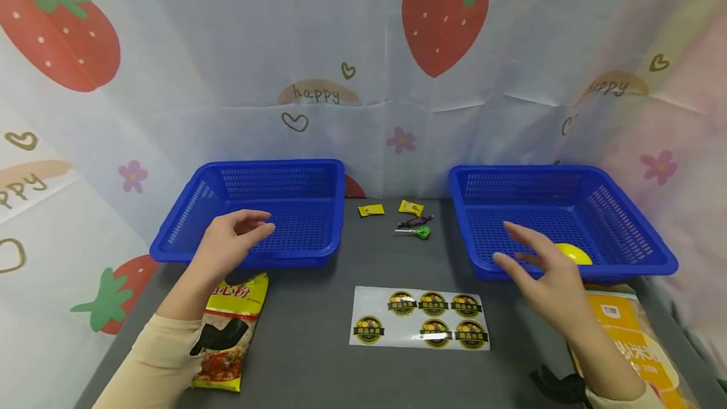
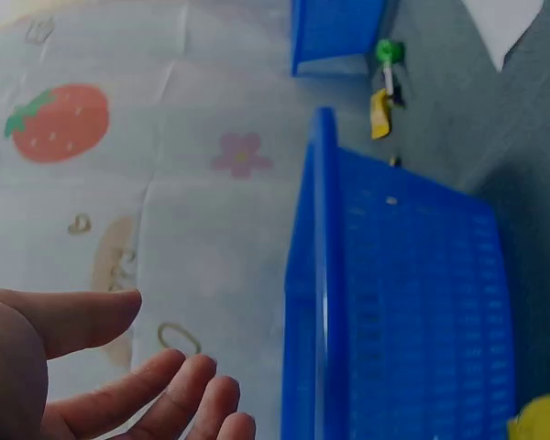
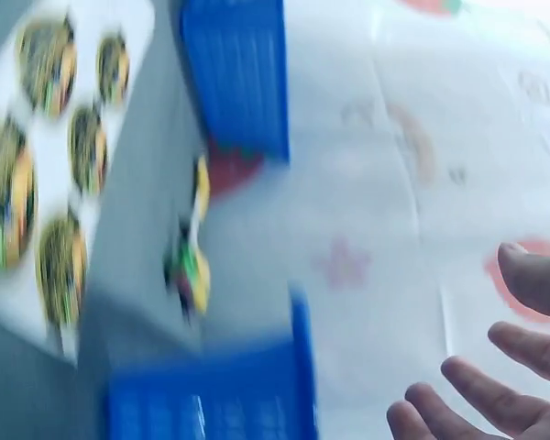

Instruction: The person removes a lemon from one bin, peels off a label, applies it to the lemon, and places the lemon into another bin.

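Note:
My left hand [image 1: 231, 238] hovers over the near left part of a blue plastic basket [image 1: 289, 256], its thumb and fingers apart with nothing between them. On the right, my other hand [image 1: 548, 273] hangs above the front rim of a second blue basket [image 1: 625, 269], fingers spread and holding nothing. A round yellow thing [image 1: 575, 254] lies in that basket, partly hidden by its rim and the hand. Below the left wrist is a yellow-and-red packet of powder [image 1: 227, 365]; an orange-yellow packet [image 1: 636, 339] lies beneath the right forearm.
Between the baskets lie two yellow-wrapped candies [image 1: 371, 210], a dark purple candy [image 1: 417, 222] and a green lollipop [image 1: 421, 232]. A white sheet [image 1: 400, 332] with several round stickers is on the grey table [image 1: 307, 333]. Behind hangs a strawberry-printed cloth [image 1: 238, 36].

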{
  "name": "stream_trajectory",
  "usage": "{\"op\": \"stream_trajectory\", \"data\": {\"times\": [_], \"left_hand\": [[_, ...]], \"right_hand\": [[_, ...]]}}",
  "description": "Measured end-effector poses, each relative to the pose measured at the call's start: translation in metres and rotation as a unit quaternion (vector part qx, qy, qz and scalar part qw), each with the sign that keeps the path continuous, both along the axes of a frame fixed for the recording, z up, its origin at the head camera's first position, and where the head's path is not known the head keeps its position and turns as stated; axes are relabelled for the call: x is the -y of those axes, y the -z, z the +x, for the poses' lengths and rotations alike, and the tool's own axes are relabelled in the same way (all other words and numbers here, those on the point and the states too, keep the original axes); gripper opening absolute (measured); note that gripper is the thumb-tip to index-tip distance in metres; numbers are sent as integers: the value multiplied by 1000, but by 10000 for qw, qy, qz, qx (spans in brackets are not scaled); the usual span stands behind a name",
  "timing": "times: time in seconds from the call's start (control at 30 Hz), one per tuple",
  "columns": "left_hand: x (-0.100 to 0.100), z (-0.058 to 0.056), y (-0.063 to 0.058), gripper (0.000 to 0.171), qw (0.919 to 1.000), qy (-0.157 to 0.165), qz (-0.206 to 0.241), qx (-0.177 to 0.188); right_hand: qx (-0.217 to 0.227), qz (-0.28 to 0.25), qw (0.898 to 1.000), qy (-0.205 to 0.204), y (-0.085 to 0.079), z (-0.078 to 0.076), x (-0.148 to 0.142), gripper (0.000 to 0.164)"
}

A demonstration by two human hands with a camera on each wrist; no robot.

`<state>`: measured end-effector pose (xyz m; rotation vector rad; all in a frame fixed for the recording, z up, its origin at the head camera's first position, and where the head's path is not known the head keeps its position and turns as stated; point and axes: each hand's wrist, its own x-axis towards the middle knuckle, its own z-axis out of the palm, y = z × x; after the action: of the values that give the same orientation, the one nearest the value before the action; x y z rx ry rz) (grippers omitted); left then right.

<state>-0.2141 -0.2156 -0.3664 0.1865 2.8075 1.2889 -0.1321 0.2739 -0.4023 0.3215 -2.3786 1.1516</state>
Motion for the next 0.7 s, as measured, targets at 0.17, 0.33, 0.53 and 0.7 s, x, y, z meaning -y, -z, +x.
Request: {"op": "stream_trajectory", "data": {"times": [0.17,0.33,0.53,0.7], "left_hand": [[13,-7,2,56,9998,-138,-13,106],[29,-21,11,58,9990,-353,-184,215],[56,-45,29,70,9946,-662,-706,379],[76,-65,35,67,9863,-907,-1369,118]], "right_hand": [[538,-110,9965,-634,7,-11,45,55],[1072,-496,9852,-1245,7,-24,87,62],[1772,-911,9666,-1610,11,-44,134,69],[2119,-1141,9523,-1878,14,-59,169,79]]}}
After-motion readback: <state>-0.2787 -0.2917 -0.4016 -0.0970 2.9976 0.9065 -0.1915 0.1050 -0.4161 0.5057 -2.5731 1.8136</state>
